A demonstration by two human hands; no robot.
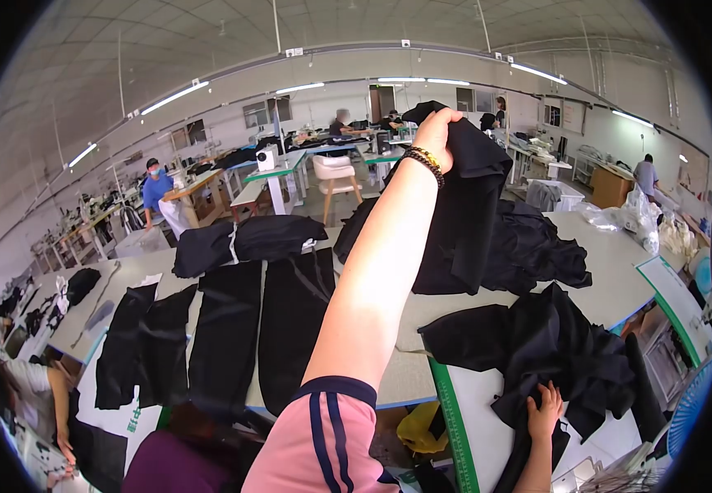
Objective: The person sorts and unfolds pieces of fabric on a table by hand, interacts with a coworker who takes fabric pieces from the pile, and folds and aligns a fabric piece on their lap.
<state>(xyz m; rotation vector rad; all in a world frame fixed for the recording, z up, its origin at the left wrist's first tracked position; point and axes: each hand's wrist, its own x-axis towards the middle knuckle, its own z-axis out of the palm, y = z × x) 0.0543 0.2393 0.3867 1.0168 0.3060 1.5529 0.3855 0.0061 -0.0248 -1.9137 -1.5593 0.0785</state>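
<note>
My left hand (436, 138) is raised at the end of my outstretched arm, its fingers closed round the top of a black fabric piece (475, 177). That piece hangs down over a crumpled pile of black fabric (528, 246) on the long table. At lower right, my right hand (545, 408) lies with fingers spread on a bunched black garment piece (557, 353). This bunch spreads over the white sewing table with a green edge (454, 427). What the garment is cannot be made out.
Several flat black pieces (225, 345) and a tied black bundle (249, 244) lie on the long table (405, 329). A blue fan (691, 407) stands at right, near plastic bags (639, 218). A co-worker's arm (60, 407) is at lower left; another person (161, 193) stands beyond the table.
</note>
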